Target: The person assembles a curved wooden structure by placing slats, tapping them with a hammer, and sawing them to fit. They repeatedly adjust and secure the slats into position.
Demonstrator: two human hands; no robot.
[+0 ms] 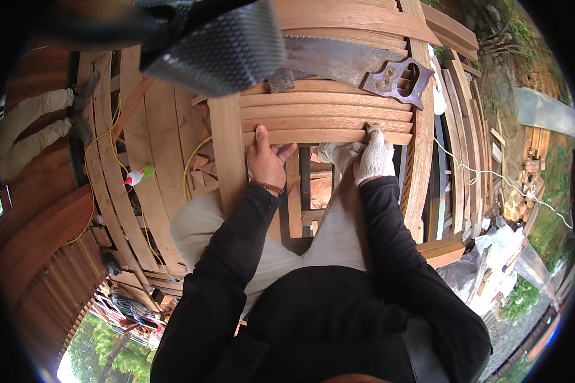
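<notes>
A louvered wooden frame lies before me, its overlapping slats set between a left rail and a right rail. My bare left hand, with a beaded bracelet at the wrist, grips the nearest wooden slat close to its left end, thumb on the face. At the right end of that same slat, my right hand in a white knit glove is closed on the edge; some of its fingers are hidden underneath. Beyond both hands a handsaw with a dark wooden handle rests across the slats.
A blurred black strap blocks the upper left. Left of the frame are planks, a glue bottle and a yellow cord. Another person's legs show far left. Stacked boards, a white cord and plastic sheeting lie right.
</notes>
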